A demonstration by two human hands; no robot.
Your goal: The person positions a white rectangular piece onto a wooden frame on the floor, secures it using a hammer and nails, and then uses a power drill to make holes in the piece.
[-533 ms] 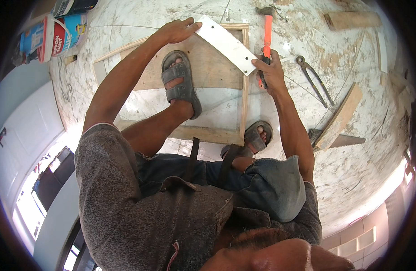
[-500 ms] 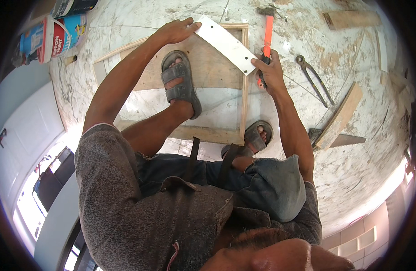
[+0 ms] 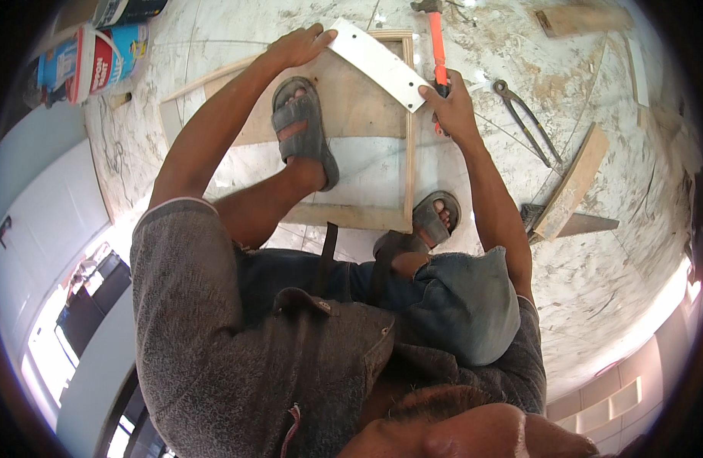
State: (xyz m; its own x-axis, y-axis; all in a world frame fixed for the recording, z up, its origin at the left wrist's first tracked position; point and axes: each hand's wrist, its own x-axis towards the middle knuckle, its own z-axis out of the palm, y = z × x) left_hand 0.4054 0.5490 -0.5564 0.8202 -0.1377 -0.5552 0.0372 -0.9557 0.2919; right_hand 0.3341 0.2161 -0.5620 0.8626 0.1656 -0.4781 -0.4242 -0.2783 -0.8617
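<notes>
L hand (image 3: 299,47) & R hand (image 3: 454,108) gripping white board (image 3: 376,64)

L has upper-L end, R lower-R end; hammer (image 3: 438,47) handle by R fingers, can't tell if gripped too. Board slants over wood frame (image 3: 409,164) nr top-R corner.

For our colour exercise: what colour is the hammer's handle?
The hammer's handle is orange-red with black parts, seen best in the head view.

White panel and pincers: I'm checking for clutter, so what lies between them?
In the head view, the right hand and the orange-handled hammer lie between them.
</notes>
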